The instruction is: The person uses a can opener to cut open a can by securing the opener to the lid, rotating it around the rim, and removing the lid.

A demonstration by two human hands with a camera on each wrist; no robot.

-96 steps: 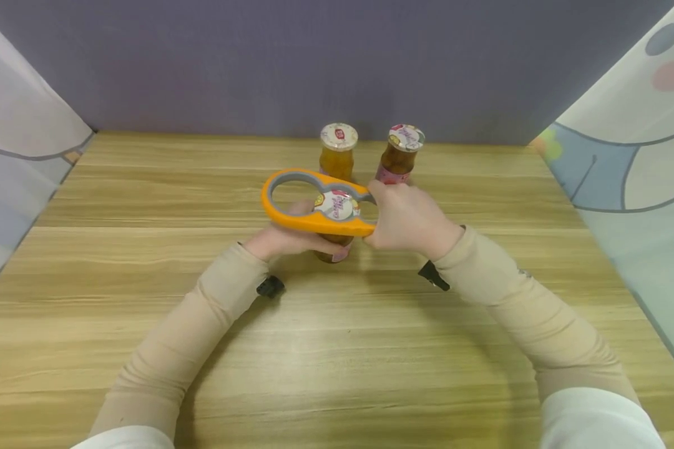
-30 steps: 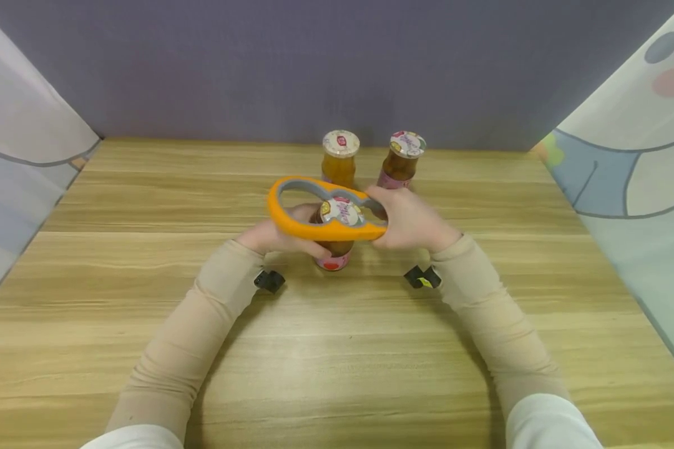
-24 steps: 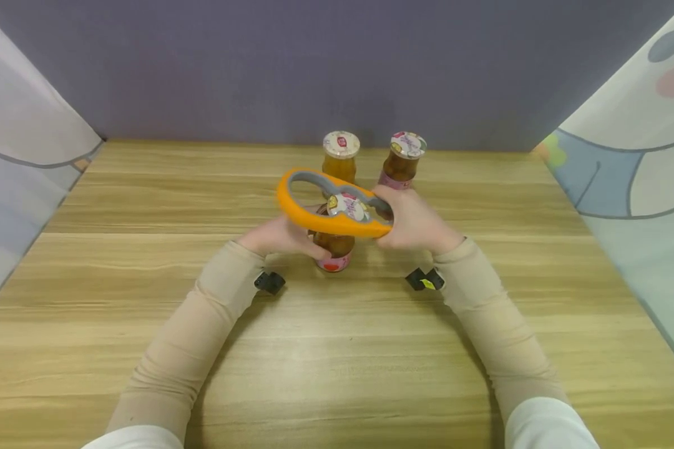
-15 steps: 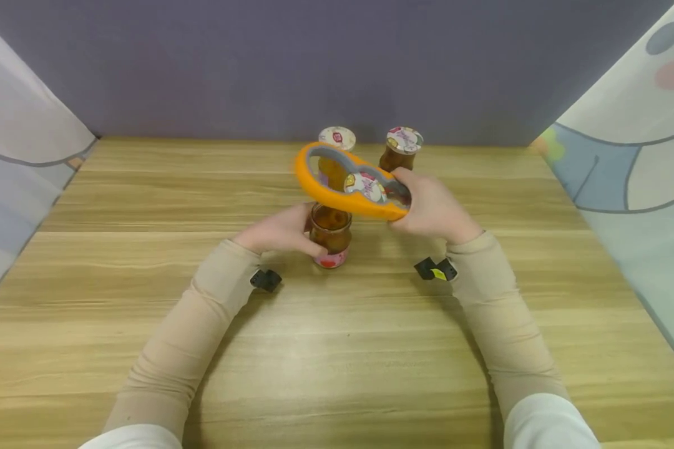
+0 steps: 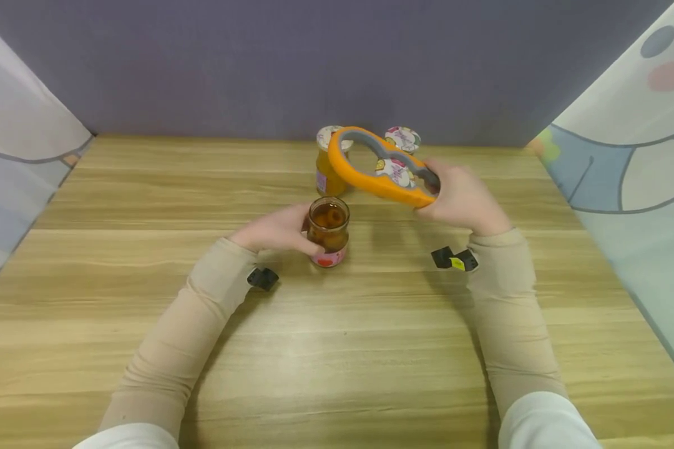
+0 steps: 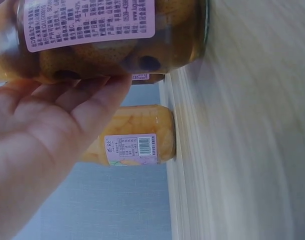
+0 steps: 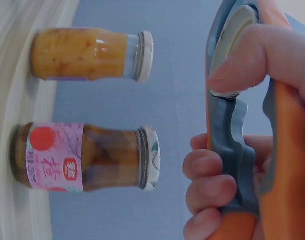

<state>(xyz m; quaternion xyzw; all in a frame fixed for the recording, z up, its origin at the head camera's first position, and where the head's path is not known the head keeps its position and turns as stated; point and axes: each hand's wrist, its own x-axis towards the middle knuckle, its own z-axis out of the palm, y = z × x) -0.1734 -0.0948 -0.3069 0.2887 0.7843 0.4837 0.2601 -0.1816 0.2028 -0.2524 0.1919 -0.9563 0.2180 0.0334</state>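
an uncapped jar [image 5: 328, 232] of dark fruit stands upright near the centre of the tabletop [image 5: 337, 374], its long axis vertical and its open mouth facing up. between one and two o'clock from it, an orange opener [image 5: 384, 188] hangs above the tabletop, its long axis running from ten o'clock, where the rounded loop points, to four o'clock at the grasped end; a printed lid [image 5: 395, 173] sits in its middle opening. the hands are well apart: the left hand [image 5: 278, 229], at the jar's nine o'clock, is wrapped part-way round the glass, thumb in front, while the right hand [image 5: 463, 196] is clamped on the opener, its thumb against the lid. a capped yellow jar [image 5: 328, 178] stands at twelve o'clock, a capped dark jar [image 7: 110, 157] between one and two.
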